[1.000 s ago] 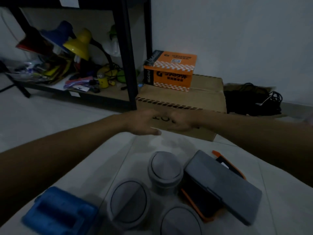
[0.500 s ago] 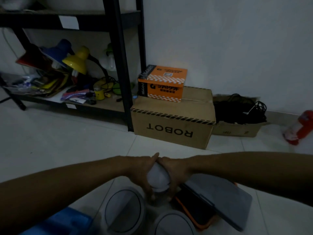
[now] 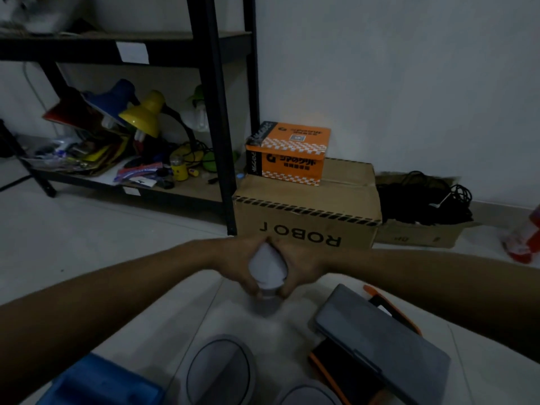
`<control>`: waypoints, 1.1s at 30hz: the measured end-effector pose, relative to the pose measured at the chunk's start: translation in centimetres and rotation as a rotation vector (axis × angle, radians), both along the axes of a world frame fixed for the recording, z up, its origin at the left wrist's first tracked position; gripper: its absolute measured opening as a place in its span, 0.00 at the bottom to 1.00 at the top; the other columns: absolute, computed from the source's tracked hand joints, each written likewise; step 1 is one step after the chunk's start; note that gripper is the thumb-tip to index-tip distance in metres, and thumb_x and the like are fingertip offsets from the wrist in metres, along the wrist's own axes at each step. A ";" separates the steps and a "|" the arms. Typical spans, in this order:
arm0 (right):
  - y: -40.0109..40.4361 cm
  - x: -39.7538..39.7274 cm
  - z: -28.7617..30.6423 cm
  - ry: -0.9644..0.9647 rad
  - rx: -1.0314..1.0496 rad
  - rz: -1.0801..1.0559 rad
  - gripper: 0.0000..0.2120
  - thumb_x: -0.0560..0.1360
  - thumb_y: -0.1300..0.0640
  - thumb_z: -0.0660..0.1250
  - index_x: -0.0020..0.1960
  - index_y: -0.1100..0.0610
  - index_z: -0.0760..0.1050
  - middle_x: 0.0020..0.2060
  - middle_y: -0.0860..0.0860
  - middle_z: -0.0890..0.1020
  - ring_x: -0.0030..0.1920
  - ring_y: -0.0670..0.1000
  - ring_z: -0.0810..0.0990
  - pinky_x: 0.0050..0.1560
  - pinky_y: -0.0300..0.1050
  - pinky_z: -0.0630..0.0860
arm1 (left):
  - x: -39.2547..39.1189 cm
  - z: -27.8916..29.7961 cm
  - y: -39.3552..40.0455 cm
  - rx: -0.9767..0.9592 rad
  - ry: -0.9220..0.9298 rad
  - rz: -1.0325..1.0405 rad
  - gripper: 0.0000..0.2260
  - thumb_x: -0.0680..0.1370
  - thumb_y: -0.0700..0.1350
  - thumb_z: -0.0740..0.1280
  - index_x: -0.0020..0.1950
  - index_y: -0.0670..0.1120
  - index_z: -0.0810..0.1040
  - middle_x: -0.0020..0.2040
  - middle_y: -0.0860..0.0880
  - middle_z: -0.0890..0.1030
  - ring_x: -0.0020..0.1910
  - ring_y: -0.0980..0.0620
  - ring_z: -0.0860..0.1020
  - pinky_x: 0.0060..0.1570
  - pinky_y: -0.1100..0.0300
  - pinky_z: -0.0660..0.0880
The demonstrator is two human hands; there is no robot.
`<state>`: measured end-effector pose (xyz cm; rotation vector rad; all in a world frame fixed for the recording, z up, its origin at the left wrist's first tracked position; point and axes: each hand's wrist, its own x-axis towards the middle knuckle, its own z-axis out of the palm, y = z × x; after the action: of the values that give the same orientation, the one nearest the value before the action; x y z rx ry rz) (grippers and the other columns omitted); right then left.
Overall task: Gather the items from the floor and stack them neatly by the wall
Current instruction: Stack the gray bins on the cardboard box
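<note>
On the pale tiled floor (image 3: 87,252) before the wall, your left hand (image 3: 233,264) and right hand (image 3: 301,266) clasp the round grey-lidded white canister (image 3: 267,270) aloft, lid tipped toward you, axis near upright; two like canisters (image 3: 219,372), a grey case (image 3: 380,346) and a blue box (image 3: 99,384) remain unstacked, I judge

Dim storeroom: cluttered shelf rack (image 3: 216,112), cardboard boxes (image 3: 306,211).
</note>
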<state>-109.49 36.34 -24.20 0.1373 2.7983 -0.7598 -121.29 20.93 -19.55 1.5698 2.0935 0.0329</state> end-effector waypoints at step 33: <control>7.4 -15.8 6.1 0.616 -0.332 -0.631 0.45 0.60 0.42 0.80 0.70 0.56 0.65 0.59 0.49 0.73 0.58 0.50 0.74 0.58 0.52 0.79 | -12.2 2.8 7.6 0.720 -0.099 0.446 0.31 0.78 0.44 0.68 0.79 0.43 0.60 0.80 0.49 0.57 0.77 0.47 0.60 0.74 0.49 0.63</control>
<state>-125.34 43.75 -18.14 0.8916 3.1332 -1.6367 -133.49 28.57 -16.75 1.3571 2.4457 1.0985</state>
